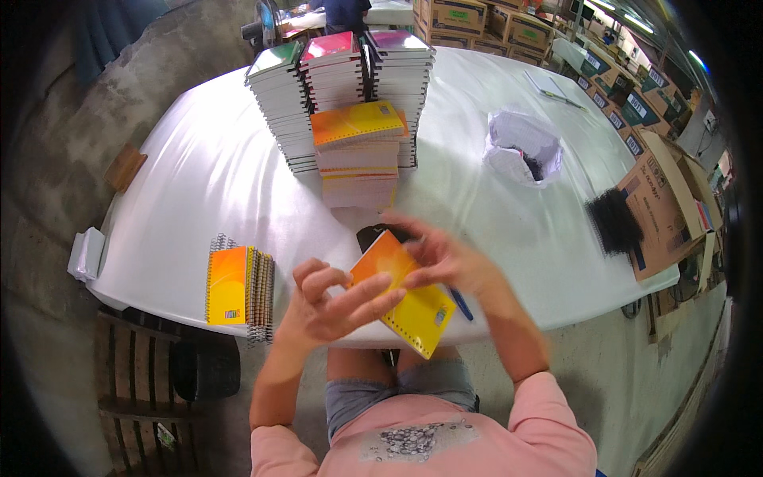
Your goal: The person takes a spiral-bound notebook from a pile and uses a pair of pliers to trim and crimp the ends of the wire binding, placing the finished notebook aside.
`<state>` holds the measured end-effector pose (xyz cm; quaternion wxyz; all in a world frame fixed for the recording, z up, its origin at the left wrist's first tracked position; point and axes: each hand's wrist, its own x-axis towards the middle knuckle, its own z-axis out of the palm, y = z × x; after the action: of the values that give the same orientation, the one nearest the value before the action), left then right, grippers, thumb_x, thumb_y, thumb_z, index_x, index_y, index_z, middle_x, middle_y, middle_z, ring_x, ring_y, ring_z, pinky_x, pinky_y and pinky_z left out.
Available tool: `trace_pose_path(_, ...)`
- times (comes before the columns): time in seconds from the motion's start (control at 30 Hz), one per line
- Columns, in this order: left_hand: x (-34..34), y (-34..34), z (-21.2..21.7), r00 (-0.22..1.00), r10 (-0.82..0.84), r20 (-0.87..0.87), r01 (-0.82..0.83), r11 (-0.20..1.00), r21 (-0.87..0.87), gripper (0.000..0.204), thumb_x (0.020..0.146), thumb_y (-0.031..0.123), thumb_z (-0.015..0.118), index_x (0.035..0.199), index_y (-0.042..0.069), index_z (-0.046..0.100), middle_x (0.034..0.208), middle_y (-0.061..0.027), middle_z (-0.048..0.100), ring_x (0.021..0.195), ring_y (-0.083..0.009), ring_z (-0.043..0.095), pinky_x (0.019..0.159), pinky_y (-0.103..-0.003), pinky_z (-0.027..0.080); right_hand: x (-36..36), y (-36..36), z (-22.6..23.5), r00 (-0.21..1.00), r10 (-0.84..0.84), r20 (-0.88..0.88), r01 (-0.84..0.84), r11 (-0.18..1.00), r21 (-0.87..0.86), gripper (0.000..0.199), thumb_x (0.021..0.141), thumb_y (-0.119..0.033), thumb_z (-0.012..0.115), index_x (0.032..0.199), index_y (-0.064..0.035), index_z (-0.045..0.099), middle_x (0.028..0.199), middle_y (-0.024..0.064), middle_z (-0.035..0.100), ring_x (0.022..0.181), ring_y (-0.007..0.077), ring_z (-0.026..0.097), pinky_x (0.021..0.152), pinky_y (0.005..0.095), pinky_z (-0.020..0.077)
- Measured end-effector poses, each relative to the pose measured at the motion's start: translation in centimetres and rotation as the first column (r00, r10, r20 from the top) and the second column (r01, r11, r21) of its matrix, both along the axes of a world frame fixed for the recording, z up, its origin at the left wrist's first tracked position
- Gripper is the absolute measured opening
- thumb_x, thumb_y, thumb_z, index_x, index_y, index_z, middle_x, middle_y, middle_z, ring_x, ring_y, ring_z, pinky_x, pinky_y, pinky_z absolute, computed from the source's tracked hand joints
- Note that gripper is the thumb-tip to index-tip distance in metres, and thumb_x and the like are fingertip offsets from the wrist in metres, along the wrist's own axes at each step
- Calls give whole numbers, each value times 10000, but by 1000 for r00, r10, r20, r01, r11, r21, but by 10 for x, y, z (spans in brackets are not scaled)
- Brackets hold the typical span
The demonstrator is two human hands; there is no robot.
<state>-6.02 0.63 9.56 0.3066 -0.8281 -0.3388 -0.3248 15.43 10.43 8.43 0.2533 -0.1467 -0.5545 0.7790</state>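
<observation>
Near the front edge of the white-covered table (183,191), a small yellow-and-orange notebook (421,318) is tilted between my hands, its lower corner over the edge. A row of punched holes runs along its lower left side; no coil shows there. My left hand (330,306) holds its left side, with fingers across the cover. My right hand (445,258) grips its upper right side, thumb on the cover and fingers spread beyond. Partly hidden behind the notebook lies a black object (370,235). A blue pen (461,305) rests beside my right forearm.
Coil-bound yellow notebooks (228,286) are stacked at left. Ahead rise tall notebook stacks (278,103) and a pile of yellow-orange ones (358,123). At right are an open white bag (513,131), a bundle of black coils (613,222) and a cardboard box (656,211).
</observation>
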Motion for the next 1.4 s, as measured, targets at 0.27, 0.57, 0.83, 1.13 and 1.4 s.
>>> trace_pose_path(0.27,25,-21,-42,57,459,887,718,598,-355,348,853,199,631,1183,93,597,1239,-91,475,1004,-203,524,834,-311,435,-19,-49,-54,826,-550,-124,559,828,54,702,772,22,690,1368,-114,344,1040,62,629,916,142,619,798,260,481)
trace_pose_path(0.57,21,-24,-20,918,395,-34,-320,687,-653,55,797,124,607,846,143,622,838,31,586,954,-173,557,998,-631,203,279,116,-73,-262,-956,-135,-42,-128,991,626,740,-209,709,1294,-92,443,1286,151,470,1201,333,426,1004,436,353)
trace_pose_path(0.83,14,-26,-65,888,458,43,-313,670,-673,228,692,249,722,818,125,579,918,-30,544,997,-267,509,922,-576,287,364,126,-119,-701,-657,277,20,371,928,703,800,-565,544,1347,-157,376,1333,118,391,1258,302,349,929,604,305)
trace_pose_path(1.13,43,-10,-98,781,545,304,-415,818,-398,521,495,459,822,713,109,503,890,-73,529,867,-282,481,803,-486,329,229,100,-120,-413,-863,290,-166,385,908,362,860,-209,553,1193,-76,505,1083,159,532,1036,344,530,828,465,470)
trace_pose_path(1.4,59,-4,-89,747,544,381,-430,833,-347,453,510,392,804,706,124,496,883,-75,528,867,-286,474,808,-467,315,222,89,-70,-409,-844,348,-181,449,875,227,814,-53,523,1039,-70,548,959,197,614,898,372,611,744,475,496)
